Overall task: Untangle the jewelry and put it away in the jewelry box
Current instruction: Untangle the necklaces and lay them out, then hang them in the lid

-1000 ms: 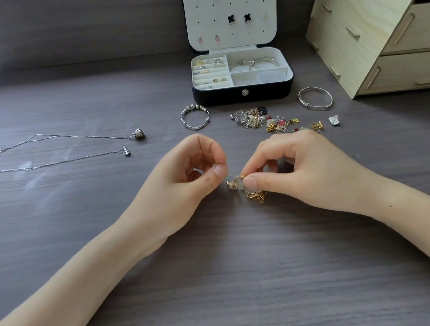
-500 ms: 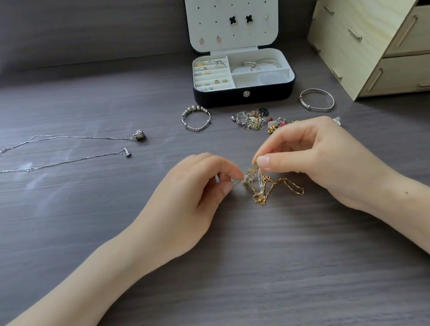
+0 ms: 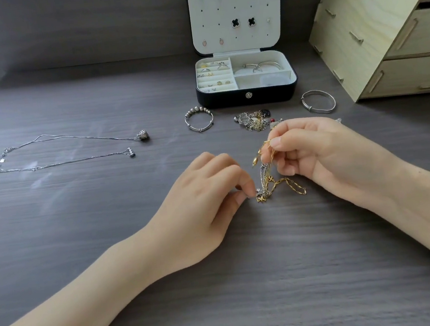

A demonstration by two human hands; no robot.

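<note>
Fingers [image 3: 232,173] of left hand [image 3: 200,207] and right hand [image 3: 332,155] pinched on chain tangle [image 3: 265,184]; jewelry box [image 3: 248,98] well apart.

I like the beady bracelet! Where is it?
In the head view, the beaded bracelet lies on the table before the jewelry box, at its left corner, left of the tangled pile.

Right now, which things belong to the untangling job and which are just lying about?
Job: tangled chains, jewelry pile, beaded bangle, plain bangle, two silver necklaces, open jewelry box.
Lying about: wooden drawer unit.
</note>
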